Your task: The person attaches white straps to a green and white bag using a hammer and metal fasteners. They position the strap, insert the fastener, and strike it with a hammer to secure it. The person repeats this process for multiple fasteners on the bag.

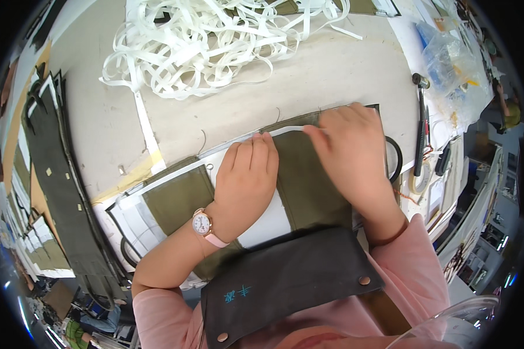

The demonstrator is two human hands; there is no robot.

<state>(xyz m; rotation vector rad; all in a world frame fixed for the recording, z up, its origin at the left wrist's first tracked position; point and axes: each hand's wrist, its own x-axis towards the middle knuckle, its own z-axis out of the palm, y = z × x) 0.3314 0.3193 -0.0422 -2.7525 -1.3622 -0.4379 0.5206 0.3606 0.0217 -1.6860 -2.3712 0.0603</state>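
Note:
An olive-green and white fabric panel (305, 180) lies before me on the table. Along its far edge runs a narrow white strip (288, 129). My left hand (247, 177), with a watch on its wrist, lies on the panel's middle, its outstretched fingers pressing the strip at the edge; its thumb is hidden. Farther right, my right hand (352, 148) has thumb and bent fingers closed on the strip near the panel's far right corner. A short stretch of strip bows up slightly between the hands. The fingertips of the right hand are partly hidden.
A tangled heap of white tape (204, 46) covers the far table. At right are a hammer (419, 125), a tape roll (420, 177) and a clear plastic bag (454, 61). Dark stacked pieces (64, 174) lie left. A dark apron flap (291, 276) overhangs the panel's near side.

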